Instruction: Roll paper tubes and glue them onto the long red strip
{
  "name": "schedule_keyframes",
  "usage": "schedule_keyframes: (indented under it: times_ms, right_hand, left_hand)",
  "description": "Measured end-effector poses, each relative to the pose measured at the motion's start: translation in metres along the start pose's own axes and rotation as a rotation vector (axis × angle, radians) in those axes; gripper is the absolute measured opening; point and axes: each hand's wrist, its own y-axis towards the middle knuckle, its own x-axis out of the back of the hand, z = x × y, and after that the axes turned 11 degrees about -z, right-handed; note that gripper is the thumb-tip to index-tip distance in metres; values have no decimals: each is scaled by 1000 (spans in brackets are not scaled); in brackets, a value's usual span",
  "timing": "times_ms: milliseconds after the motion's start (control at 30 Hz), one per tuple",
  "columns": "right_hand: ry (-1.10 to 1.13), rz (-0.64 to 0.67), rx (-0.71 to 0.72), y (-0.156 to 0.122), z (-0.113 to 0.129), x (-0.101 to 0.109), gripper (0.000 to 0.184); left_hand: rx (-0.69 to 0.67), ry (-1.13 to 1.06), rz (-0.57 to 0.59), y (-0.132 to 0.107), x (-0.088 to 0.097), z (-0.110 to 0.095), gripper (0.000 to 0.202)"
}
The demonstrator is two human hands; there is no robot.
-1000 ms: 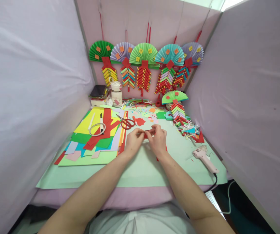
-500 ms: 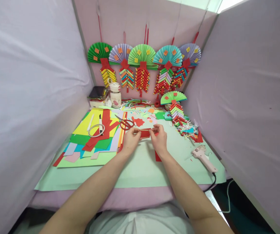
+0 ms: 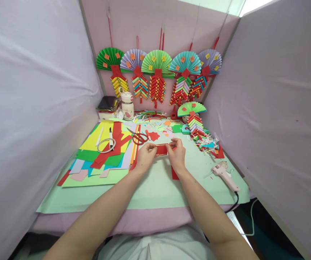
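Observation:
My left hand [image 3: 144, 158] and my right hand [image 3: 176, 154] meet over the pale green mat [image 3: 155, 187] and pinch the two ends of a small red paper piece [image 3: 161, 149]. The paper is stretched flat between the fingertips, just above the mat. Both hands have their fingers closed on it. A further red paper scrap [image 3: 174, 174] lies on the mat under my right wrist. Red-handled scissors [image 3: 139, 137] rest just beyond my left hand.
A stack of coloured paper sheets [image 3: 101, 155] with a tape ring [image 3: 106, 145] and a pen lies at left. A glue gun [image 3: 224, 175] lies at right, cord running off the edge. Paper scraps, a finished fan ornament [image 3: 193, 115] and a cup [image 3: 127, 106] crowd the back. Hanging fan ornaments [image 3: 158, 72] line the back wall.
The hands have drawn slightly apart, and the red piece now shows wider and flatter between them. The view has shifted a little.

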Motion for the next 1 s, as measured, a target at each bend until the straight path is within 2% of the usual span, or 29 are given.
schedule_keyframes:
  times_ms: [367, 500, 600, 733, 833, 900, 1000]
  right_hand:
    - [103, -6, -70, 6, -2, 2, 24]
    - [148, -20, -119, 9, -3, 4, 24]
    - [228, -30, -212, 13, -4, 4, 24]
    - [385, 59, -348, 15, -1, 4, 33]
    - [495, 161, -459, 14, 3, 5, 39]
    - [526, 178, -509, 13, 5, 5, 39]
    - [533, 183, -511, 9, 6, 4, 38]
  left_hand:
    - [-35, -16, 17, 2, 0, 5, 14]
    - [51, -94, 12, 0, 0, -3, 14]
    - [152, -163, 41, -1, 1, -8, 12]
    - [210, -202, 63, 0, 1, -7, 13]
    - [203, -178, 91, 1, 1, -5, 17]
    - [166, -123, 90, 1, 1, -4, 19]
    - [72, -85, 62, 1, 1, -5, 30]
